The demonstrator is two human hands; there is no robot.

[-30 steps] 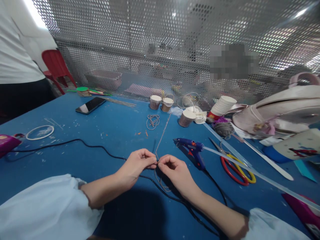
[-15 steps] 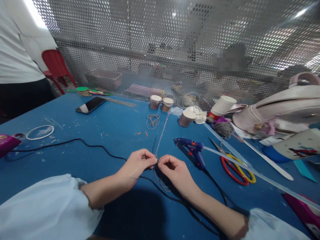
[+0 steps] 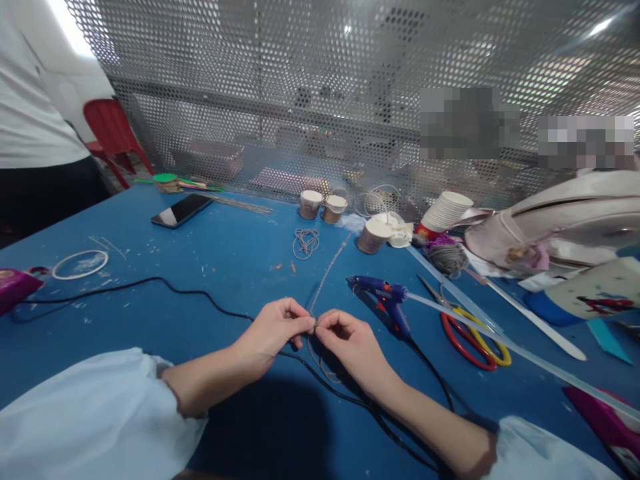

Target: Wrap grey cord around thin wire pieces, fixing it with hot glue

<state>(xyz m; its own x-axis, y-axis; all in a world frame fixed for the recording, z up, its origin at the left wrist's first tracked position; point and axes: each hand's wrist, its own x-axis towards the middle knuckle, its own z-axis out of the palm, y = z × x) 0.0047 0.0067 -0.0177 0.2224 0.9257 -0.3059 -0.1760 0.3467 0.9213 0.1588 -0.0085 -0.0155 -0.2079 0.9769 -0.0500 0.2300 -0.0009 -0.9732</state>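
A black cable point(image 3: 345, 395) runs across the blue table point(image 3: 225, 253). Beside it, a grey cord point(image 3: 316, 362) loops below the left hand point(image 3: 277, 333) and right hand point(image 3: 356, 348), whose thumbs and fingers pinch a thin strand point(image 3: 329, 266) between them (finer detail is too small to tell). The strand stretches away, left of a blue glue gun point(image 3: 384, 291), toward a paper cup point(image 3: 373, 238).

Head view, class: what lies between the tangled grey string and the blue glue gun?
A thin strand lies between the tangled grey string and the blue glue gun. It slants away from the left hand and right hand, as the head view shows.
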